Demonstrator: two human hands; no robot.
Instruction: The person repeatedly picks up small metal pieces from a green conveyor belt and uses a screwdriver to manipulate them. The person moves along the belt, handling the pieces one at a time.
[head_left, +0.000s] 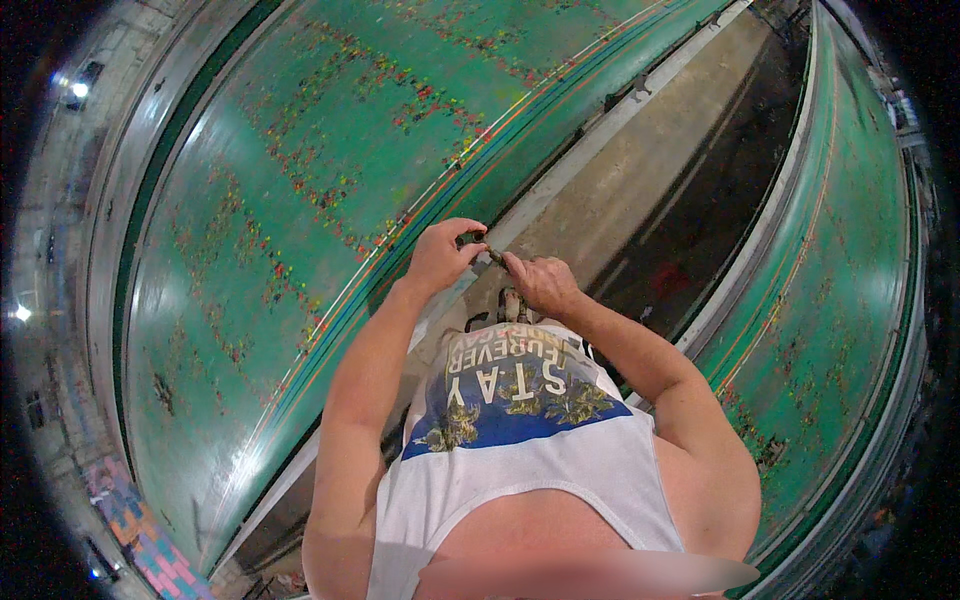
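Near mid-frame, the left hand [440, 258] pinches a small dark piece [469, 239] in curled fingers; the right hand [545, 287], nearly closed, grips a slim dark piece [496, 258] beside it. This seems close two-handed handling, calling for steady fingertips.

Over by the green bench [390, 150], the left grip [447, 252] pinches a small dark piece [468, 239] while the right grip [543, 283] holds a thin piece [496, 257] just beside it; red and yellow bits [425, 92] lie scattered beyond coloured lines [488, 143].
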